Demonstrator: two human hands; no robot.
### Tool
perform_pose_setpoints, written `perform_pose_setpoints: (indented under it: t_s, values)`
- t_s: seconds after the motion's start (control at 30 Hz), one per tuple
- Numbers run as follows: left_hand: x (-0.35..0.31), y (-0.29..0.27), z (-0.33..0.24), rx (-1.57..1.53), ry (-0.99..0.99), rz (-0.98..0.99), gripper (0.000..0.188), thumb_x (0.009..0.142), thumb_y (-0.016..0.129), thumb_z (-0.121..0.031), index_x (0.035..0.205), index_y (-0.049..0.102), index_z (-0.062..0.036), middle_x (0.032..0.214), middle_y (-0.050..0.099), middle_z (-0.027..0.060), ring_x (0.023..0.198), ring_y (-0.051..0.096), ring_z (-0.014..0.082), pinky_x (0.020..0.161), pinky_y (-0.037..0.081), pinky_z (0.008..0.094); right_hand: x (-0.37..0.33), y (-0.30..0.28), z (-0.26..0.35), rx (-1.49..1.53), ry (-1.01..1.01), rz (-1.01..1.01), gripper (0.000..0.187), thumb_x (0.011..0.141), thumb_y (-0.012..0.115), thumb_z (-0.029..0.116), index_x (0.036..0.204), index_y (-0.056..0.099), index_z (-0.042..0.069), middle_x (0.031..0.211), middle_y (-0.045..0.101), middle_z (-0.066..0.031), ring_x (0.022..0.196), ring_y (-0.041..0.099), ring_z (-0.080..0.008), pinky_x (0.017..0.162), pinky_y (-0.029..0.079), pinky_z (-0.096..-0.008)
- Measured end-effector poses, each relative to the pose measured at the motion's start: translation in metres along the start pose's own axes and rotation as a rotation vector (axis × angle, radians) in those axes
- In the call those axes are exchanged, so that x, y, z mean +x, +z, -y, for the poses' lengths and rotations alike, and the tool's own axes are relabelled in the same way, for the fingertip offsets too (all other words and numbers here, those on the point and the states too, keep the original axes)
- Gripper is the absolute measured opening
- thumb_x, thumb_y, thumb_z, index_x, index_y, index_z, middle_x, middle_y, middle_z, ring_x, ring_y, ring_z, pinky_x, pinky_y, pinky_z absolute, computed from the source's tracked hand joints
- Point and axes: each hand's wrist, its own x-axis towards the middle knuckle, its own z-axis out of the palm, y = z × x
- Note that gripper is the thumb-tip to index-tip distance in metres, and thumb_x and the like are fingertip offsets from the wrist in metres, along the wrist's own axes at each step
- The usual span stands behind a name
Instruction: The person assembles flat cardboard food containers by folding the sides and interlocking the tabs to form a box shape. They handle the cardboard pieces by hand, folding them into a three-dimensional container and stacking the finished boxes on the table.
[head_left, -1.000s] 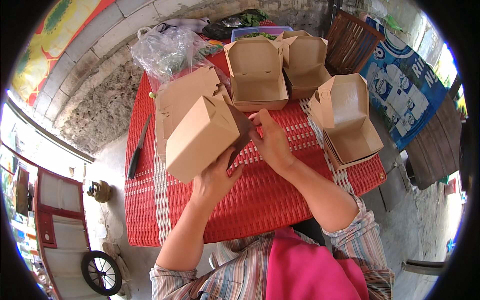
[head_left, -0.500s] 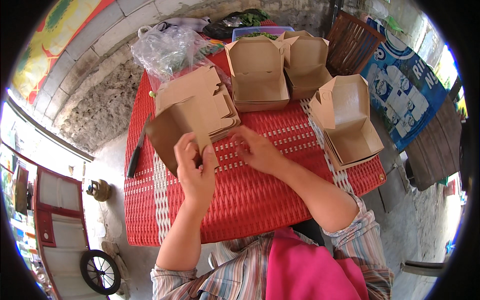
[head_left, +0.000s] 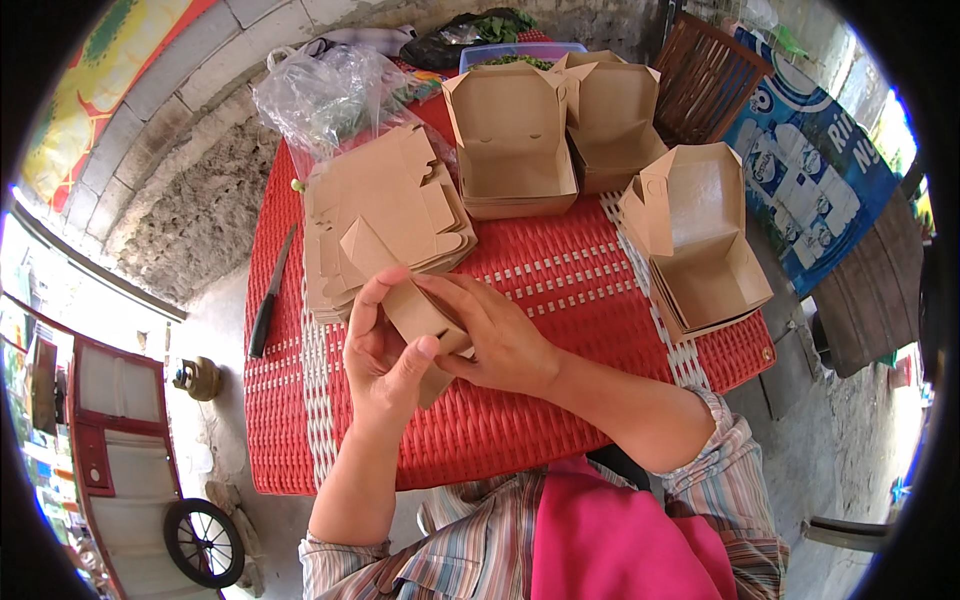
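Observation:
A brown cardboard box [head_left: 425, 316], partly folded, is held between my two hands above the red woven tabletop. My left hand [head_left: 382, 345] wraps its left side, thumb on the near edge. On the other side my right hand [head_left: 500, 335] grips it with curled fingers, some hidden behind the card. Just beyond lies a stack of flat cardboard blanks [head_left: 370, 205]. Several folded boxes stand with lids up: one stack [head_left: 515, 180] at the far middle, another [head_left: 612, 150] beside it, and a third [head_left: 705, 270] at the right.
On the table's [head_left: 540, 410] left edge rests a knife [head_left: 268, 300] with a black handle. A clear plastic bag [head_left: 330, 95] sits behind the blanks, near a blue-rimmed tub [head_left: 520, 52] of greens. A wooden chair [head_left: 708, 80] stands beyond the table's far right.
The flat blank has been turned and bent into a partly folded box nearer to me. My right hand, apart from it before, has moved left and taken hold of it.

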Motion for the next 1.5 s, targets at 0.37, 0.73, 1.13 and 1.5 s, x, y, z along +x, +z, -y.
perform_pose_setpoints:
  t_s: [0.37, 0.73, 1.13, 1.5]
  values:
    - [-0.009, -0.024, 0.022, 0.397, 0.118, -0.190, 0.017, 0.093, 0.064, -0.003, 0.108, 0.055, -0.0043, 0.099, 0.067, 0.0070, 0.099, 0.065, 0.0161, 0.091, 0.051, 0.0305, -0.004, -0.002, -0.008, 0.003, -0.130, -0.159, 0.051, 0.076, 0.074, 0.003, 0.120, 0.048, 0.003, 0.118, 0.058, -0.0189, 0.100, 0.063, -0.0368, 0.078, 0.056, -0.0405]
    - [-0.010, -0.005, 0.020, 0.596, 0.339, -0.310, 0.009, 0.091, 0.064, 0.004, 0.100, 0.063, 0.0015, 0.093, 0.067, 0.0063, 0.083, 0.062, 0.0107, 0.079, 0.048, 0.0238, 0.003, -0.008, 0.001, -0.075, -0.219, -0.254, 0.041, 0.079, 0.074, 0.000, 0.114, 0.052, 0.000, 0.110, 0.066, -0.0216, 0.086, 0.069, -0.0333, 0.068, 0.057, -0.0369]
    - [-0.010, -0.002, 0.021, 0.493, 0.224, -0.278, 0.010, 0.086, 0.070, 0.008, 0.091, 0.064, 0.0019, 0.088, 0.063, 0.0014, 0.077, 0.056, 0.0060, 0.069, 0.045, 0.0184, 0.006, -0.018, 0.016, 0.067, -0.008, -0.345, 0.021, 0.082, 0.071, 0.002, 0.101, 0.062, 0.000, 0.097, 0.066, -0.0137, 0.084, 0.067, -0.0298, 0.070, 0.055, -0.0365]
    - [-0.010, 0.003, 0.025, 0.305, 0.070, -0.187, 0.013, 0.091, 0.068, 0.000, 0.103, 0.066, 0.0025, 0.099, 0.069, 0.0050, 0.090, 0.062, 0.0092, 0.085, 0.049, 0.0242, 0.005, -0.020, 0.009, 0.187, 0.023, -0.327, 0.009, 0.087, 0.069, 0.004, 0.095, 0.065, 0.001, 0.101, 0.060, -0.0108, 0.084, 0.059, -0.0211, 0.070, 0.047, -0.0314]
